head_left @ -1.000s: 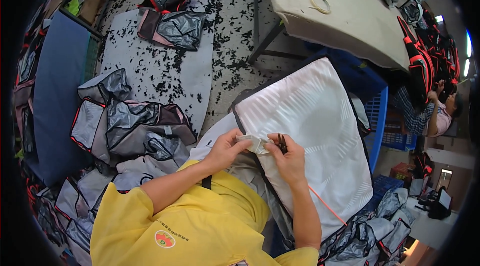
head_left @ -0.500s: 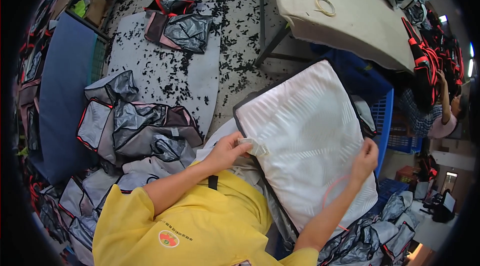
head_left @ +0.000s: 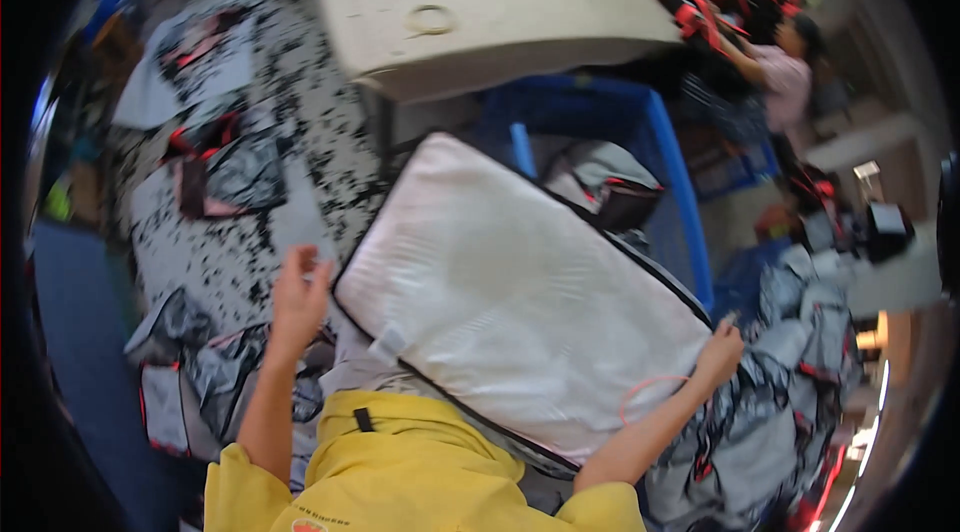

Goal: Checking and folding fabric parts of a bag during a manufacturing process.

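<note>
A large white, shiny, rectangular bag piece (head_left: 500, 282) with black edging lies slanted in front of my yellow shirt. A small pale tag (head_left: 388, 344) sticks out at its near left edge. My left hand (head_left: 300, 297) is raised off to the left of the piece, apart from it, with its fingers loosely spread and nothing in them. At the right corner of the piece my right hand (head_left: 718, 354) is closed. A small shiny bit shows at its fingertips, too blurred to name. A thin pink-orange cord (head_left: 640, 392) curves beside my right forearm.
Behind the piece stands a blue plastic crate (head_left: 685, 202) holding a grey bag (head_left: 605, 177). A cream-covered table (head_left: 540, 17) bears a ring of tape (head_left: 430, 20). Silver-grey bags (head_left: 205, 377) lie at left, more (head_left: 770, 412) at right. Another person (head_left: 785, 82) handles black-and-red goods.
My left hand has let go of the tag and moved away leftward. The view has turned to the right, and the piece now lies more crosswise. My right hand stays closed at its right side.
</note>
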Motion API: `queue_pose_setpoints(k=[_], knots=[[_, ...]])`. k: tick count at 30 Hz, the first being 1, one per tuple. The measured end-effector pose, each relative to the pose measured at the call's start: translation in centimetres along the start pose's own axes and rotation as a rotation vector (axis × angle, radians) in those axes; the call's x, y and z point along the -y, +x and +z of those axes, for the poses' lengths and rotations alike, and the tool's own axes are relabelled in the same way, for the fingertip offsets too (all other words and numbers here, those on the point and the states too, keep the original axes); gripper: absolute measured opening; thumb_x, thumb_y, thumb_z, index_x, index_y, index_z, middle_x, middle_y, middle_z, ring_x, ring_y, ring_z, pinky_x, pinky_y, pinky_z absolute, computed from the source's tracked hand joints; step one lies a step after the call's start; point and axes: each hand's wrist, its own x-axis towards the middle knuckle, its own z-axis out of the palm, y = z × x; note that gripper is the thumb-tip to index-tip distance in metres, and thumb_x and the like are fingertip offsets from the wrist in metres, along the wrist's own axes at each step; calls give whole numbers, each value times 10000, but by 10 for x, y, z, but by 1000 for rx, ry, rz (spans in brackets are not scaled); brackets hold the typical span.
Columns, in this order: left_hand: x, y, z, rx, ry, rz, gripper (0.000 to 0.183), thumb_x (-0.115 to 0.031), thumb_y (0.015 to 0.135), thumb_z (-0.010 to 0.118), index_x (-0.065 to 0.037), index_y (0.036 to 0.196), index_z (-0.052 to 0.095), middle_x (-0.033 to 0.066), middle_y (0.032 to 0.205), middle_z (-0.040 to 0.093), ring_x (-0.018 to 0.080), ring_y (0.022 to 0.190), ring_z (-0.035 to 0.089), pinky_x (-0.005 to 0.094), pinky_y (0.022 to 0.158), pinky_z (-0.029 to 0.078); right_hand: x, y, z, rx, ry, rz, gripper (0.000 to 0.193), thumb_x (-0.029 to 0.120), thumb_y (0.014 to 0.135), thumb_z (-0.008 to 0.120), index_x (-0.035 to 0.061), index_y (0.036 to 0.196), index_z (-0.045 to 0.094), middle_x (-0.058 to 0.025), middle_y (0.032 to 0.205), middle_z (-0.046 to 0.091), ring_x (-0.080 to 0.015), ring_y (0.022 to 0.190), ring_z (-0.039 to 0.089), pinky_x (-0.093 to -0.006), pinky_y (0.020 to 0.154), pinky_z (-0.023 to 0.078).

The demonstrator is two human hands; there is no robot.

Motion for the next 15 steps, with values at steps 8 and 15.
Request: queue_pose_setpoints(k=[8, 15], knots=[[-107, 137, 112, 236, -45, 223, 624, -449, 995, 703, 29, 1371, 567, 219, 1221, 707, 310, 1095, 686, 393, 967, 523, -86, -48, 60, 143, 868, 133, 453, 369, 1074, 590, -56, 998, 727, -150, 831, 714, -181, 766, 518, -399, 750, 492], [-151, 122, 114, 251, -480, 111, 278, -271, 1002, 729, 0, 1061, 744, -34, 911, 718, 45, 790, 584, 234, 714, 482, -69, -57, -8, 163, 1039, -52, 381, 281, 946, 773, -77, 1063, 719, -71, 895, 733, -124, 808, 605, -333, 750, 508]])
